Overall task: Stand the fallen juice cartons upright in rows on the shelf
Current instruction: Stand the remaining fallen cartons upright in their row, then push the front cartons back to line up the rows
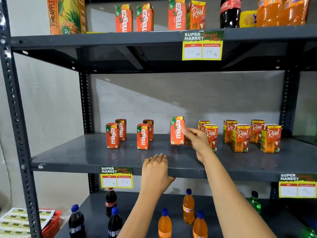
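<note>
My right hand holds an orange Maaza carton upright by its right side, its base at or just above the middle shelf. My left hand grips that shelf's front edge, fingers on top. To the left stand two pairs of Maaza cartons, each pair one behind the other. On the right stand several Real cartons in front-and-back pairs; my right hand partly hides the nearest one. No carton in view lies on its side.
The top shelf carries more cartons, a pineapple box and bottles. Below, cola bottles and orange bottles stand on the lower shelf. Price tags hang from shelf edges. A red basket sits lower left.
</note>
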The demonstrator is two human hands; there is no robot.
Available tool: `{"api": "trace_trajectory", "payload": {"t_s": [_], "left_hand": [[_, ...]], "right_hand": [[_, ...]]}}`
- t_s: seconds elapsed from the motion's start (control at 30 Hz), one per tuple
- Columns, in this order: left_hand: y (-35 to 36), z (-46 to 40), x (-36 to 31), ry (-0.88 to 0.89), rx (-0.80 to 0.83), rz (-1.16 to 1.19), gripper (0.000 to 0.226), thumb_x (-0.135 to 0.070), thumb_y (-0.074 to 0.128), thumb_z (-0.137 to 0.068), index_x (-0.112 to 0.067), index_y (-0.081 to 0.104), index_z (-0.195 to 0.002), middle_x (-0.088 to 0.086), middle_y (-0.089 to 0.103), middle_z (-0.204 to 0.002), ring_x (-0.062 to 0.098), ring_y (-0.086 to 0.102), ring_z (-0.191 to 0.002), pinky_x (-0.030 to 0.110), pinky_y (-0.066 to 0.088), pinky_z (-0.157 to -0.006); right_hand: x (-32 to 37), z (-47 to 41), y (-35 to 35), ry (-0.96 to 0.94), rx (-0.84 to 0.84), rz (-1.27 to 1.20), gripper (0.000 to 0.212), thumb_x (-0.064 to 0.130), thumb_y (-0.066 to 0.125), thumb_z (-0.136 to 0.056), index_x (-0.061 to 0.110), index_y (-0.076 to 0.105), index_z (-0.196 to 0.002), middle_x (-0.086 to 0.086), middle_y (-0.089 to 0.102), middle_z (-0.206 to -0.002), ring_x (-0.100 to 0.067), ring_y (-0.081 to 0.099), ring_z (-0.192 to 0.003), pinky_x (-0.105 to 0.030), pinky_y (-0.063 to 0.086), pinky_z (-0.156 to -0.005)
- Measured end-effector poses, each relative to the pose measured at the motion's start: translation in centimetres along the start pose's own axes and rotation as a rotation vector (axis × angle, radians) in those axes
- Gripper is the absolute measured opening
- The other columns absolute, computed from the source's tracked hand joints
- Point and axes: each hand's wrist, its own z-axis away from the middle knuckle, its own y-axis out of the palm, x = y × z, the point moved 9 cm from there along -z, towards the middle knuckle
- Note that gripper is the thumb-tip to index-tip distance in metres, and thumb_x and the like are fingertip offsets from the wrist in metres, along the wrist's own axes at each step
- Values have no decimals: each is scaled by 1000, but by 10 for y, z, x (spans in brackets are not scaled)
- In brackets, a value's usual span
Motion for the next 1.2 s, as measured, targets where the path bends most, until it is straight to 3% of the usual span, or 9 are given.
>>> {"api": "trace_trajectory", "payload": {"t_s": [0.2,0.37,0.5,0.57,0.67,0.73,0.8,0.93,1.2], "left_hand": [[-4,-3,-1,-1,2,12,67,-49,66,-76,-15,52,-131,3,56,-136,20,50,-126,36,34,-107],[-4,-10,2,8,52,-5,71,-54,64,-78,-16,45,-135,2,50,-141,21,45,-129,37,32,-107],[5,-9,5,32,362,101,103,-85,41,-70,-13,34,-143,6,36,-151,26,34,-137,46,25,-111],[5,-8,14,-13,492,318,102,-90,29,-67,-15,47,-135,7,49,-142,25,45,-129,45,35,-106],[-4,-23,63,-266,377,493,65,-72,49,-80,-13,68,-100,9,70,-104,24,64,-97,40,52,-86],[-6,-31,107,-484,299,296,61,-64,56,-82,-10,64,-108,13,63,-116,29,57,-107,41,48,-92],[1,-35,128,-604,344,137,79,-70,57,-77,-9,53,-127,13,46,-134,33,43,-123,44,38,-101],[17,-51,134,-656,392,145,95,-72,61,-71,-9,40,-138,13,35,-146,34,35,-131,45,30,-106],[13,-76,122,-574,235,98,73,-58,63,-77,-5,51,-126,14,56,-125,31,51,-116,42,44,-93]], "right_hand": [[-18,-25,8,83,62,315,40,13,56,-94,3,49,-132,-15,58,-129,-30,57,-120,-36,54,-85],[-24,-30,10,125,57,405,42,11,53,-95,3,46,-136,-18,55,-134,-31,55,-121,-39,54,-90],[-29,-20,10,136,76,522,50,20,63,-90,5,46,-135,-14,55,-134,-28,55,-121,-40,49,-97],[-37,-13,9,156,88,730,62,35,73,-80,7,49,-129,-13,57,-131,-28,56,-118,-37,46,-96],[-42,-2,11,189,49,1076,88,63,70,-69,7,47,-132,-15,51,-134,-31,49,-123,-42,43,-101],[-39,3,14,239,-13,1195,104,72,64,-66,6,37,-141,-16,42,-141,-33,42,-130,-43,39,-103],[-35,6,17,280,-67,1237,107,75,62,-66,7,31,-143,-16,37,-145,-34,39,-132,-43,36,-103],[-34,6,22,299,-134,1274,100,73,59,-69,9,34,-141,-16,37,-143,-35,38,-130,-44,32,-104],[-23,-2,24,285,-216,1336,85,68,57,-72,10,44,-133,-12,50,-133,-31,47,-122,-42,30,-99]]}}
